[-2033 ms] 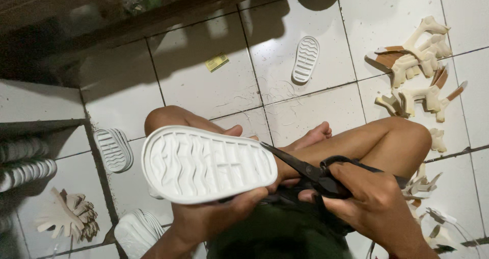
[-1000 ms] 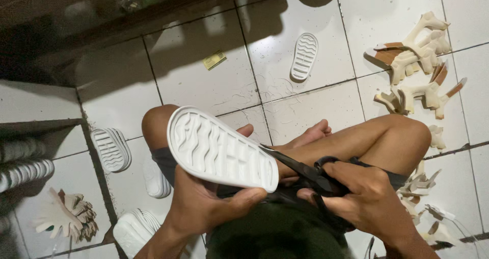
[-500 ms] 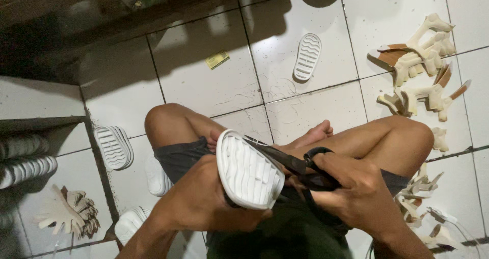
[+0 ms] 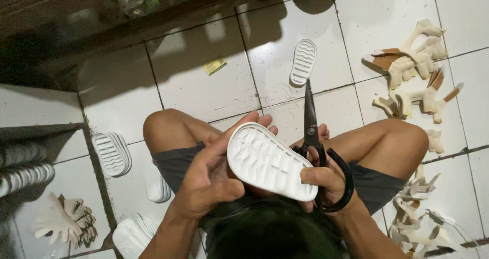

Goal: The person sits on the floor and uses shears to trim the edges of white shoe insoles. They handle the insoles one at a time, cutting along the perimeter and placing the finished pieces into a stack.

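Note:
I sit cross-legged on a tiled floor. My left hand (image 4: 214,175) grips a white shoe sole (image 4: 270,162) from the left, tread side up, over my lap. My right hand (image 4: 326,182) has fingers through the black loops of a pair of black scissors (image 4: 311,131) and its thumb rests on the sole's right end. The scissor blades are closed and point up, away from me, beside the sole and not on it.
Another white sole (image 4: 303,61) lies on the tiles ahead. More white soles (image 4: 112,153) are stacked at my left, with rows on a shelf (image 4: 23,165). Cream offcut scraps (image 4: 412,80) pile at the right and by my right knee (image 4: 415,223).
I turned the sole from edge-on to flat with the tread facing up. The scissors left the sole's edge and swung until the blades point up, away from me.

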`<state>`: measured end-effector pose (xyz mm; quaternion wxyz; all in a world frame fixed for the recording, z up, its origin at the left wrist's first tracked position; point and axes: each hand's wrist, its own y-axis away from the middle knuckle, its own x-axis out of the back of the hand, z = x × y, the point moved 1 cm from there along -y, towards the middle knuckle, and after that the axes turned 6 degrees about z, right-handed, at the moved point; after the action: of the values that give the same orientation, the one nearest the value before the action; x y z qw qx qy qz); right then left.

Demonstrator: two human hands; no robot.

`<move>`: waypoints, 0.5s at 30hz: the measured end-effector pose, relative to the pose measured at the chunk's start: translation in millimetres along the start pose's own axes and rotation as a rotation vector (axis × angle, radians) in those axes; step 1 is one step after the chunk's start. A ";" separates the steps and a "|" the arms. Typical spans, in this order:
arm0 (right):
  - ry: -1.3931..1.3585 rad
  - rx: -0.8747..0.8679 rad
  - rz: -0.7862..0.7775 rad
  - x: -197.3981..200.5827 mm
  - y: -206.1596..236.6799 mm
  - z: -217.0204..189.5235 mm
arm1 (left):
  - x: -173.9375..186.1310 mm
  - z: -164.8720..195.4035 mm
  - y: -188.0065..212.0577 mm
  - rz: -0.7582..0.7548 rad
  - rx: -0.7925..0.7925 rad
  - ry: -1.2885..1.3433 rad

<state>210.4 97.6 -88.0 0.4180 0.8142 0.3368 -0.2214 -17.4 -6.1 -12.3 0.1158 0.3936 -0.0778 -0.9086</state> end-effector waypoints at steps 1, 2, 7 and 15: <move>-0.049 -0.006 -0.044 4.0 2.7 0.7 | 1.3 -1.7 -0.9 0.008 -0.005 0.022; 0.032 -0.011 0.031 7.2 4.6 1.9 | 0.8 -4.4 -1.3 0.021 -0.012 0.046; 0.810 0.007 0.260 8.4 23.0 -18.9 | -1.8 -5.9 0.3 0.200 -0.111 0.133; 1.497 0.744 0.322 -23.4 42.2 -42.1 | -8.0 -5.2 11.5 0.243 -0.165 -0.106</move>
<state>228.9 106.2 -27.3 -0.1834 0.8684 0.3099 0.3410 -6.5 -15.3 -7.6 0.2525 0.3221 -0.0557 -0.9107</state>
